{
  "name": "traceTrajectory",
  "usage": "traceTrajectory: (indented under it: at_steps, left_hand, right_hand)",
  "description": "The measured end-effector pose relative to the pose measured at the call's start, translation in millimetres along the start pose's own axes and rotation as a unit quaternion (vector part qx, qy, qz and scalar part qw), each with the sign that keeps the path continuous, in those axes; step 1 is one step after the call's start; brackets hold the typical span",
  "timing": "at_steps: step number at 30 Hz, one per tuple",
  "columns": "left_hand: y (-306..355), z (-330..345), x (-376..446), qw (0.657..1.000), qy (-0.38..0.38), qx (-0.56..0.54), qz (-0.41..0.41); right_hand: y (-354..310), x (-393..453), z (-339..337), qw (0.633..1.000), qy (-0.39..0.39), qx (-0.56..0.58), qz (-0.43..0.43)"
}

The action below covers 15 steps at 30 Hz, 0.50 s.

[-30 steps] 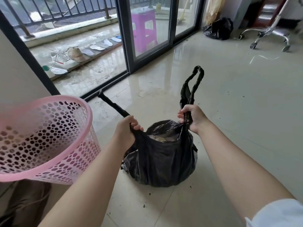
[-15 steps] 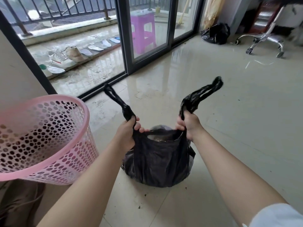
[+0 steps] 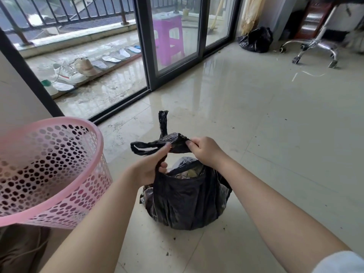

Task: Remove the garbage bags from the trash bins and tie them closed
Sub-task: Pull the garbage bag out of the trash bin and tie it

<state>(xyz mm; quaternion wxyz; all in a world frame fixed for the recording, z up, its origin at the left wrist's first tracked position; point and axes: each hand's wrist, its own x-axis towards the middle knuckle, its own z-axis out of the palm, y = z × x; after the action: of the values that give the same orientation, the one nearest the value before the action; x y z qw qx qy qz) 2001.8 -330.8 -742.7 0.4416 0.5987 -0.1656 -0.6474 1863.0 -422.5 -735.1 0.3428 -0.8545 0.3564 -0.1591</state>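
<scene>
A black garbage bag [image 3: 189, 201] sat on the tiled floor [image 3: 275, 144] directly in front of the person, just to the right of a pink perforated trash bin [image 3: 49, 170] that leaned tilted at the left edge of the view. The bag's mouth was partly open, with pale scraps showing inside it. The left hand [image 3: 151, 166] had its fingers curled round one twisted handle strip where it rose from the bag's near left rim, the thumb stretched up along the plastic. The right hand [image 3: 204, 150] pinched the other handle between thumb and fingers, above the bag's opening. The two handle strips crossed between the hands: one loop [image 3: 145, 148] lay out flat to the left, and one end [image 3: 163, 123] stood upright above the crossing. Whether a knot had formed there could not be told. Small dark crumbs lay scattered on the floor around the bag. Behind it stood a sliding glass door [image 3: 177, 46], and beyond the glass a purple stool [image 3: 168, 38] and a row of shoes and insoles [image 3: 88, 67] on the wet balcony. A second black bag [image 3: 256, 39] sat by the far wall, near the chrome base of an office chair [image 3: 315, 50].
</scene>
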Motion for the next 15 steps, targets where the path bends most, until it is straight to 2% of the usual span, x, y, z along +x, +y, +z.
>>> traceTrajectory:
  at_steps: [5,8,12,13,15]
  left_hand:
    - [-2,-8,0,0.998,0.016,-0.020,0.062]
    - [-3,-8,0,0.992,-0.004,-0.067,0.106]
    - [-5,-10,-2,0.987,-0.058,-0.080,0.130]
    - [-6,-12,-3,0.987,-0.073,-0.057,0.128]
    - [-8,-15,-6,0.988,-0.111,0.029,0.107]
  right_hand:
    - [-7,0,0,0.994,-0.096,-0.002,-0.051]
    - [-7,1,-3,0.986,-0.163,0.044,-0.002]
    - [5,-3,-12,0.947,-0.299,0.085,0.087]
    - [8,-3,-13,0.946,-0.305,0.062,0.090]
    - [10,-1,-14,0.959,-0.265,0.006,0.097]
